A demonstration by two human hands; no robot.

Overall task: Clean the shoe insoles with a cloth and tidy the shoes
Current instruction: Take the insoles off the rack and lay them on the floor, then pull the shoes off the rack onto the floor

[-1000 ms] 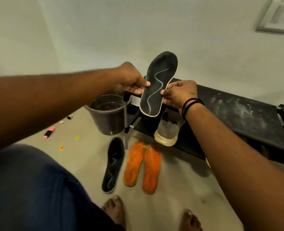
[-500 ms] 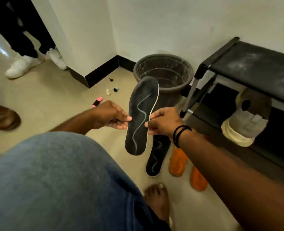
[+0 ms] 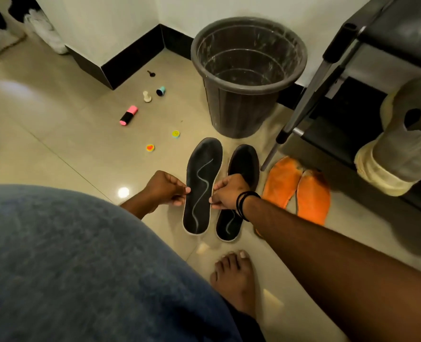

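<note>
A black insole with a wavy grey line (image 3: 202, 186) is pinched at both long edges, left hand (image 3: 163, 188) on one side, right hand (image 3: 228, 192) on the other, low over the tiled floor (image 3: 63, 144). A second black insole (image 3: 239, 193) is laid just beside it, partly hidden by the right hand. Two orange insoles (image 3: 298, 188) are parked next to that, by the shoe rack's leg (image 3: 293, 114), with a dark bucket (image 3: 247, 75) behind.

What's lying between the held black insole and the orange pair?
In the head view, the second black insole lies on the floor between the held black insole and the orange insoles, partly hidden by the right hand.
</note>
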